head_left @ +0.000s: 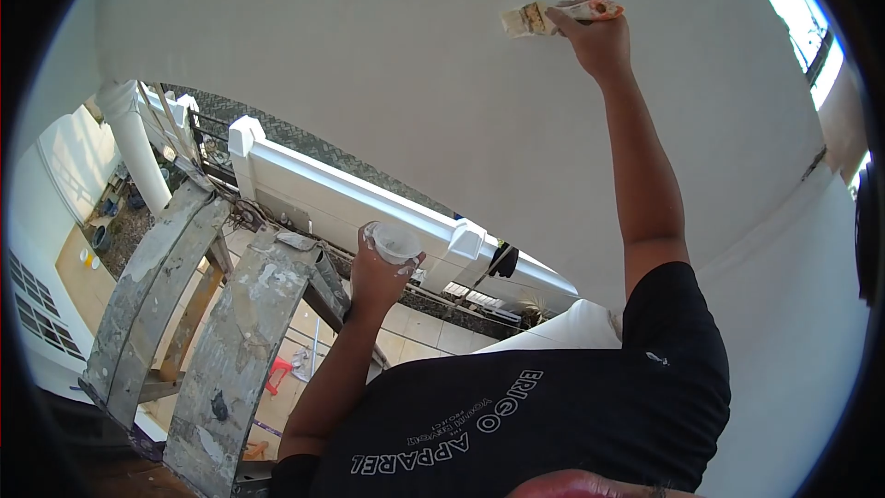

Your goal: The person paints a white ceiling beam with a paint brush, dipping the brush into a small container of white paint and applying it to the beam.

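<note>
Raised high at the upper right, my right hand (597,41) grips a paintbrush (530,20) by its orange-ended, paint-smeared handle. The pale bristles point left and lie against the broad white ceiling surface (369,46) in this view. Lower down, left of my chest, my left hand (378,272) is wrapped round a small clear plastic cup (396,242). White paint coats the cup's rim and inside, and some is on my fingers.
Paint-spattered scaffold planks (235,341) stand at the left, high above a tiled floor (424,327). A white boundary wall (350,198) runs behind my left hand. A white column (134,148) rises at far left. On the floor below sits a red stool (277,374).
</note>
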Motion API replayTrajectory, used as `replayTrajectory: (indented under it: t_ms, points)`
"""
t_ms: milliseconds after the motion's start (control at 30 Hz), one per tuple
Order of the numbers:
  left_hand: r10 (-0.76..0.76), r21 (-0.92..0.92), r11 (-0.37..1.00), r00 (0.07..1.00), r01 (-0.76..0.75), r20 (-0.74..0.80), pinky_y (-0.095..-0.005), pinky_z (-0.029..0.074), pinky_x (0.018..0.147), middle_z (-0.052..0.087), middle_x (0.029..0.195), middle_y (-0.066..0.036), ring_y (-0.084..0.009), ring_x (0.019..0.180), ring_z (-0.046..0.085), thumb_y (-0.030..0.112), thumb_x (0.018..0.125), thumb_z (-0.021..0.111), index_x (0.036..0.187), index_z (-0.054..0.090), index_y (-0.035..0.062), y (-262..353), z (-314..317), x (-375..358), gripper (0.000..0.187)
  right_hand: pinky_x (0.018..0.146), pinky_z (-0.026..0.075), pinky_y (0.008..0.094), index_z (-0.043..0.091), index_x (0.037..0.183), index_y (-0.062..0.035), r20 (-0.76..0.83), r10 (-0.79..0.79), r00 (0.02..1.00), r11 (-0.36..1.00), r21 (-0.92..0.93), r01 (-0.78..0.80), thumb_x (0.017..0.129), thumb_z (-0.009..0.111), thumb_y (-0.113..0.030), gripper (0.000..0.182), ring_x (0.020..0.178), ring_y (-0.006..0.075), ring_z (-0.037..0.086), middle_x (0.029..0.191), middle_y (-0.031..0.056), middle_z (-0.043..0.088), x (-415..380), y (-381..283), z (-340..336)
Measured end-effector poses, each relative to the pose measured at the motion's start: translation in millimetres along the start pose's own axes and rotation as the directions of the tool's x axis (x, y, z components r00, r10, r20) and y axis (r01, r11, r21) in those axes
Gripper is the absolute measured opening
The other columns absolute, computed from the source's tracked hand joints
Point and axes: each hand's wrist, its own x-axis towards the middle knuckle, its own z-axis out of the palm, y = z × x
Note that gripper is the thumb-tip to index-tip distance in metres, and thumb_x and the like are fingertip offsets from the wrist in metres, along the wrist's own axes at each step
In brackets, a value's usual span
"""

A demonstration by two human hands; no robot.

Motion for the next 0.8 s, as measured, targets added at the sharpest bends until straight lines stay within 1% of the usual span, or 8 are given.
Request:
replayTrajectory:
  t_ms: [67,133,333,467,533,667,733,800]
  points:
    - [0.014,-0.03,0.999,1.0,-0.014,-0.006,-0.0398,0.054,0.083,0.063,0.106,-0.019,-0.0318,0.098,0.066,0.019,0.069,0.087,0.122,0.039,0.0012,-2.9,1.1,0.5,0.074,0.059,0.051,0.0272,0.07,0.09,-0.0027,-0.102,-0.051,0.993,0.995,-0.088,0.042,0.078,0.079,-0.031,0.032,0.064,0.01,0.062,0.073,0.0029,0.069,6.1,-1.5,-10.8]
    - [0.004,-0.019,1.0,1.0,-0.004,-0.001,-0.0399,0.054,0.083,0.064,0.105,-0.019,-0.0319,0.098,0.066,0.019,0.069,0.087,0.122,0.039,0.0011,3.0,-1.0,0.2,0.074,0.059,0.051,0.0271,0.07,0.092,-0.003,-0.076,-0.014,0.997,0.996,-0.092,0.007,0.08,0.078,-0.03,0.031,0.064,0.0101,0.062,0.075,0.0031,0.07,-9.0,-10.3,-6.6]
    - [-0.01,0.021,1.0,1.0,0.01,0.005,-0.0403,0.054,0.084,0.064,0.105,-0.019,-0.0325,0.099,0.066,0.018,0.069,0.087,0.122,0.039,0.0008,1.8,-1.1,-1.4,0.074,0.062,0.053,0.0308,0.07,0.097,-0.007,0.277,-0.129,0.952,0.975,-0.14,0.173,0.08,0.076,-0.026,0.026,0.067,0.0179,0.065,0.082,0.0061,0.071,-58.3,13.2,49.3]
    - [0.008,0.031,0.999,1.0,-0.007,-0.025,-0.0404,0.054,0.084,0.065,0.105,-0.019,-0.0326,0.099,0.067,0.017,0.068,0.087,0.122,0.039,0.0008,-3.7,1.7,-1.6,0.073,0.062,0.053,0.032,0.07,0.097,-0.0077,0.342,-0.14,0.929,0.938,-0.255,0.235,0.08,0.076,-0.025,0.025,0.067,0.0203,0.066,0.082,0.0074,0.071,-36.2,12.5,47.0]
    - [0.009,0.041,0.999,0.999,-0.007,-0.035,-0.0405,0.054,0.084,0.065,0.104,-0.019,-0.0327,0.099,0.067,0.017,0.068,0.087,0.121,0.04,0.0007,-3.9,1.9,-1.4,0.073,0.061,0.053,0.0322,0.07,0.096,-0.0077,0.193,-0.135,0.972,0.942,-0.278,0.187,0.081,0.075,-0.027,0.025,0.067,0.0198,0.065,0.081,0.0071,0.071,-8.3,-5.1,17.6]
    - [0.013,0.001,1.0,1.0,-0.013,-0.027,-0.0409,0.054,0.084,0.064,0.104,-0.019,-0.0329,0.099,0.067,0.016,0.068,0.086,0.121,0.041,0.0005,-1.1,0.3,-2.0,0.071,0.061,0.052,0.0322,0.07,0.096,-0.0079,0.079,-0.192,0.978,0.947,-0.247,0.206,0.081,0.074,-0.028,0.025,0.066,0.0202,0.065,0.08,0.0076,0.07,4.0,-19.6,-3.0]
    - [-0.002,-0.002,1.0,1.0,0.002,-0.028,-0.0407,0.054,0.084,0.064,0.104,-0.019,-0.0325,0.099,0.067,0.015,0.068,0.086,0.121,0.041,0.0004,1.6,-0.3,-1.8,0.071,0.064,0.053,0.0328,0.07,0.095,-0.0077,0.26,-0.029,0.965,0.969,-0.229,0.091,0.08,0.075,-0.029,0.026,0.069,0.0215,0.065,0.081,0.0077,0.07,-25.3,-24.9,22.7]
    - [-0.018,0.0,1.0,0.999,0.018,-0.037,-0.0404,0.054,0.083,0.064,0.104,-0.019,-0.0321,0.099,0.067,0.015,0.068,0.086,0.121,0.041,0.0004,1.1,-0.6,-3.7,0.072,0.068,0.053,0.034,0.069,0.095,-0.0074,0.385,-0.056,0.921,0.95,-0.262,0.167,0.08,0.076,-0.029,0.027,0.073,0.0227,0.066,0.081,0.0076,0.07,-49.5,-1.1,55.2]
